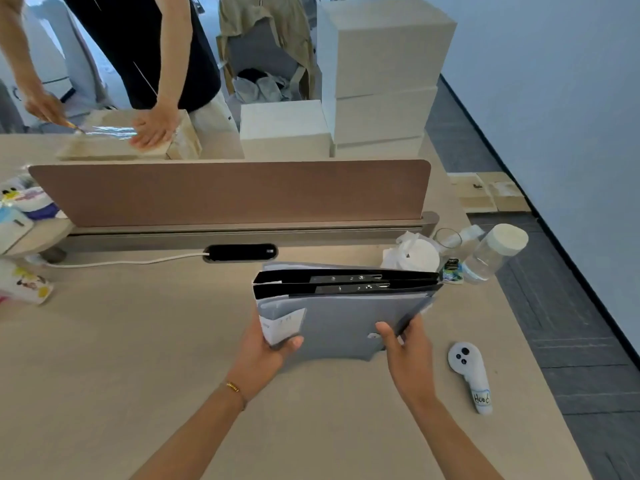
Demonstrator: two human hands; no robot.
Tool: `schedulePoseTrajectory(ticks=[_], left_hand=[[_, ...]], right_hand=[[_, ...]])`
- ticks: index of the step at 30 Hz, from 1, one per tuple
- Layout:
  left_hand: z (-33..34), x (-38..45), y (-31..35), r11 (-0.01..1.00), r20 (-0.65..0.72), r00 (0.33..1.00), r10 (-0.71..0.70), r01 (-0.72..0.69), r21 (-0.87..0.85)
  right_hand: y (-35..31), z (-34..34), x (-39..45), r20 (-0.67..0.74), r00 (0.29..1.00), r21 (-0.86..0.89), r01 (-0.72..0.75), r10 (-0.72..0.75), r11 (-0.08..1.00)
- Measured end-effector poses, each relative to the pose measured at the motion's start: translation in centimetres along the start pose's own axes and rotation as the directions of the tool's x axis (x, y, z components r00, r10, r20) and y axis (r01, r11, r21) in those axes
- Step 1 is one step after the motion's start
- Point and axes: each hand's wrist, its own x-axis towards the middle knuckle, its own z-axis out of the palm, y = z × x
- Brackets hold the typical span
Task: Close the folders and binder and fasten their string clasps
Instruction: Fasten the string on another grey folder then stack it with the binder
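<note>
Grey folders upright, long axis left-right, spines up.

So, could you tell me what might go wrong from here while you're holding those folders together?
The grey folders stand on edge on the desk, held only by the left hand and right hand; the black spines at the back could slip out or fan open. The stack might also tip backward into the plastic jar and drinking glass right behind it.
</note>
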Motion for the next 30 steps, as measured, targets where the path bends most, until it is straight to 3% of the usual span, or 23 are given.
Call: schedulePoseTrajectory(ticks=[4,8,11,15,22,28,30], left_hand=[[0.6,0.2,-2.0,0.997,-0.017,1.0,-0.022,0.023,0.067],[0.8,2.4,-2.4,0.998,-0.003,1.0,0.017,-0.017,0.058],[0.1,3.9,-1.5,1.0,-0.015,1.0,-0.003,0.003,-0.006],[-2.5,4.6,-0.3,0.987,-0.076,0.993,-0.091,0.08,-0.139],[-9.9,3.6,-2.8,0.932,-0.272,0.904,-0.329,0.263,-0.251],[-18.1,4.0,-7.0,0.895,-0.367,0.818,-0.443,0.382,-0.23],[-21.2,4.6,-8.0,0.885,-0.388,0.796,-0.466,0.422,-0.197]], right_hand=[[1.2,0.6,0.0,0.04,0.999,-0.131,0.032,-0.027,0.991],[1.3,1.3,0.9,-0.012,1.0,-0.209,0.003,-0.006,0.978],[0.6,2.2,1.9,-0.012,1.0,-0.309,0.008,-0.012,0.951],[-1.4,4.6,2.2,0.093,0.993,-0.341,-0.041,0.077,0.939],[-5.2,12.6,2.0,0.322,0.937,-0.389,-0.002,0.138,0.921],[-8.1,21.9,0.5,0.394,0.902,-0.36,-0.023,0.175,0.933],[-8.3,25.3,-0.2,0.412,0.882,-0.315,-0.097,0.228,0.944]])
